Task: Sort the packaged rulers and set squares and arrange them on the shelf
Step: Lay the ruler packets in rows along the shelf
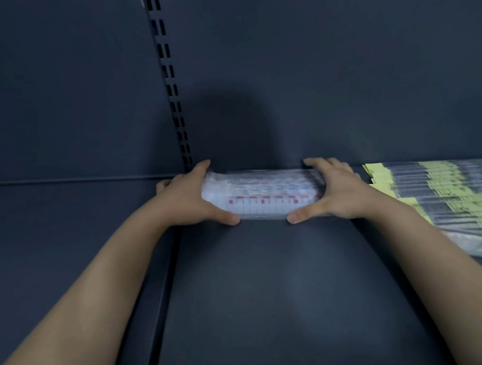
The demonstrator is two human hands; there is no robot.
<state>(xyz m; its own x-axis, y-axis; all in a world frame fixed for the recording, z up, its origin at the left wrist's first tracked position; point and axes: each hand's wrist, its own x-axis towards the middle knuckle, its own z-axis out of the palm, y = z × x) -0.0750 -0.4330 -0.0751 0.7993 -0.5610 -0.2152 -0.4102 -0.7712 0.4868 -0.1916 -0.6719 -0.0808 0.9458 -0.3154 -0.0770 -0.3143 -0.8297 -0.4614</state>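
Observation:
A stack of clear-packaged rulers [262,195] with red and blue markings lies crosswise at the back of the dark shelf [268,283], close to the back wall. My left hand [188,201] grips its left end, thumb along the front edge and fingers behind. My right hand [333,190] grips its right end the same way. The stack looks blurred.
A fanned row of clear packages with yellow-green labels [456,204] lies on the shelf at the right, close to my right forearm. A slotted upright [169,79] runs up the back wall. A seam between shelf boards [166,279] passes under my left forearm.

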